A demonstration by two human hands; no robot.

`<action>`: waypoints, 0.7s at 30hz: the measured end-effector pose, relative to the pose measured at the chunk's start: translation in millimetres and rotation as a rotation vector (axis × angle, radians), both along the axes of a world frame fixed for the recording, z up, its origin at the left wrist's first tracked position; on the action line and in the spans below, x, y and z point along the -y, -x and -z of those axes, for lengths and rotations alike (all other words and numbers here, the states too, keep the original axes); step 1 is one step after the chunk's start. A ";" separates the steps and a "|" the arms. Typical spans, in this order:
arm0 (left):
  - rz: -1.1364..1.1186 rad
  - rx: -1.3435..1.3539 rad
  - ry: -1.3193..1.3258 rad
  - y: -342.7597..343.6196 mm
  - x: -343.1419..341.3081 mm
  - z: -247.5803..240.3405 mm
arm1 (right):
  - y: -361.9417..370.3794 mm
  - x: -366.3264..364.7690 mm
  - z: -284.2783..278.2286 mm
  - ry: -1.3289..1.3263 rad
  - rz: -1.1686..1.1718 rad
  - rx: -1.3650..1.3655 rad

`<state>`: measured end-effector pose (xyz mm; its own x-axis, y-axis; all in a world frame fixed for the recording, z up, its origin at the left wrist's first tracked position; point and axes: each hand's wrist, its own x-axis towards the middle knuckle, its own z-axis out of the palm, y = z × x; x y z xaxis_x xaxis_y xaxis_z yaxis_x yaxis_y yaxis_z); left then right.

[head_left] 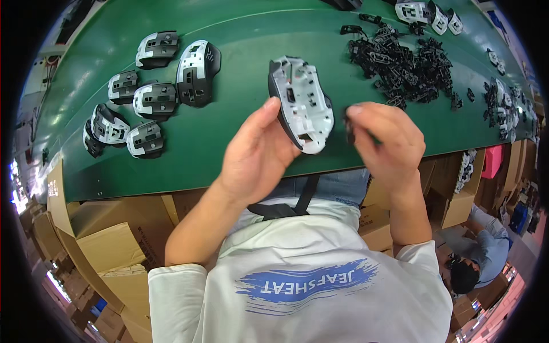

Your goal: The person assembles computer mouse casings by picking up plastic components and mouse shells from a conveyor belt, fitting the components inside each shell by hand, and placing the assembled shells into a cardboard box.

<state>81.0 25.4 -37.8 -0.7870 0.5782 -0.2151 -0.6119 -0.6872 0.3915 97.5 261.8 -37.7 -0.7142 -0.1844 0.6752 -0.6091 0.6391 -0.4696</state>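
Note:
My left hand (255,150) holds a computer mouse shell (306,103), white inside with black sides, its hollow underside turned up. The thumb lies along the shell's left edge and the fingers pass beneath. Just right of the shell, my right hand (389,140) pinches a small black plastic part (348,124) between thumb and fingertips; the part is partly hidden and does not touch the shell. Beyond the right hand spreads a pile of small black plastic parts (409,66) on the green table (246,43).
Several black-and-white mouse shells (154,100) lie at the left of the table. More white shells (420,11) sit at the far right, with mixed parts (506,108) along the right edge. Cardboard boxes (111,246) stand below the table; another person (480,251) sits at the lower right.

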 end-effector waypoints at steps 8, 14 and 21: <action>-0.009 0.039 0.012 -24.4 -2.5 8.6 | -16.2 20.3 -23.6 0.004 -0.191 0.261; -0.044 -0.104 0.312 -37.4 -11.7 -1.7 | -25.4 31.4 -17.5 0.121 -0.185 0.348; 0.010 -0.317 0.555 -47.3 -7.6 5.2 | -32.0 29.0 -20.6 0.061 -0.241 0.417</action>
